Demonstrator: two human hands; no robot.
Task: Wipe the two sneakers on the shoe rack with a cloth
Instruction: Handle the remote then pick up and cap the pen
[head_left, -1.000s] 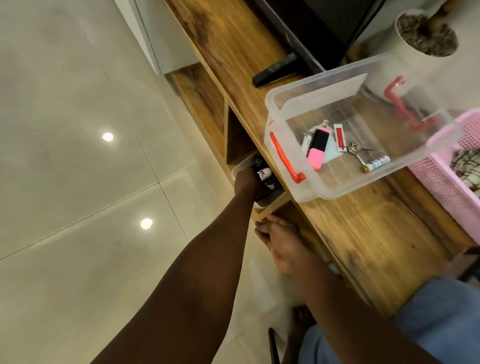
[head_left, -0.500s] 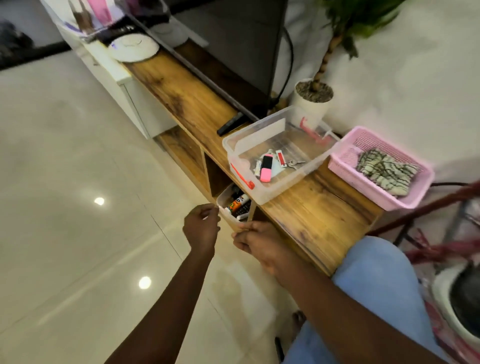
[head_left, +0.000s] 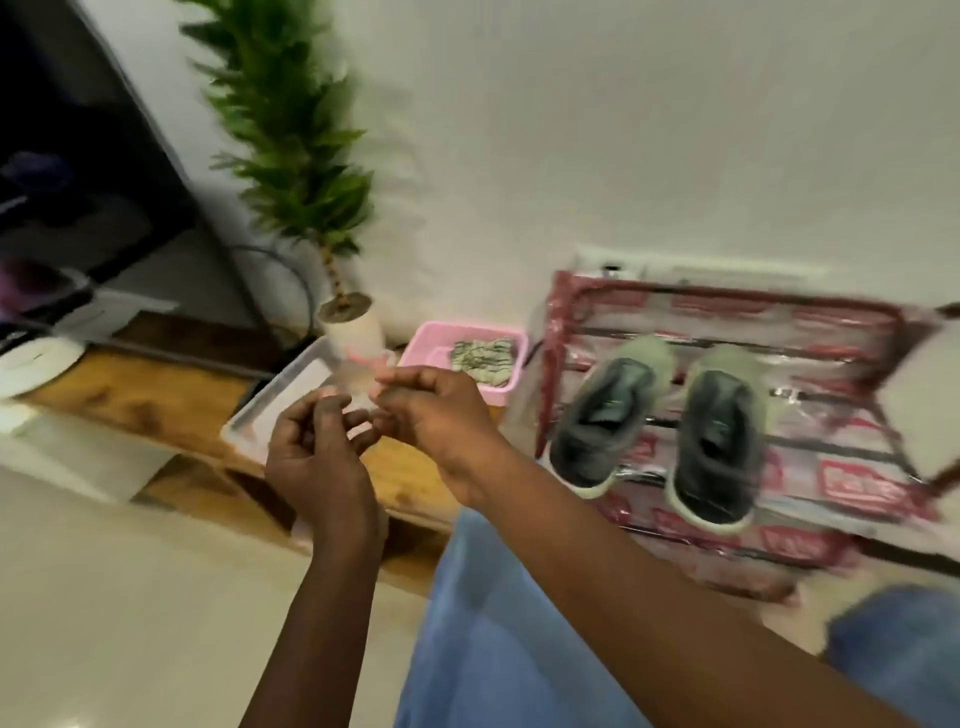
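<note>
Head cam's blurry: left hand (head_left: 311, 460) and right hand (head_left: 441, 415) hover over the desk (head_left: 156, 400), fingers (head_left: 332, 410) loosely curled, holding nothing; sneakers (head_left: 605, 421) sit on the shoe rack (head_left: 727, 306).

Person's got light blue trousers (head_left: 498, 623) on (fabric too blurry to call), one leg showing just below the left end of the shoe rack (head_left: 727, 297), the other knee (head_left: 898, 639) below its right end. Both forearms (head_left: 623, 561) are bare, short-sleeve territory.
</note>
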